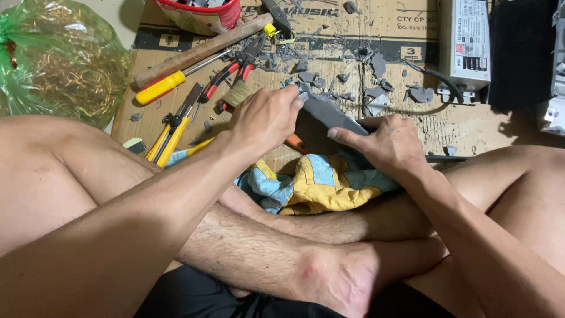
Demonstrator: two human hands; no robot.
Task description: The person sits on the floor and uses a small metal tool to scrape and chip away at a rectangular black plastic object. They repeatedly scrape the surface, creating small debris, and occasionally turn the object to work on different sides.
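A person sits cross-legged on the floor before a flattened cardboard sheet strewn with tools and grey fragments. At far left lies a green plastic bag holding tangled, coppery wire. Beside it on the cardboard rest a wooden-handled hammer, a yellow-handled screwdriver, a yellow utility knife and red-handled pliers, with a red tub at the top edge. At centre, the left hand closes its fingers over the far end of a long grey strip, which runs slantwise above the cardboard between the two hands. The right hand grips the strip's near end, thumb stretched along its edge. A patchwork cloth of yellow and blue lies bunched under the hands, against the person's crossed shins. At upper right, a white metal power unit with a black cable sits at the cardboard's edge, next to a dark box.
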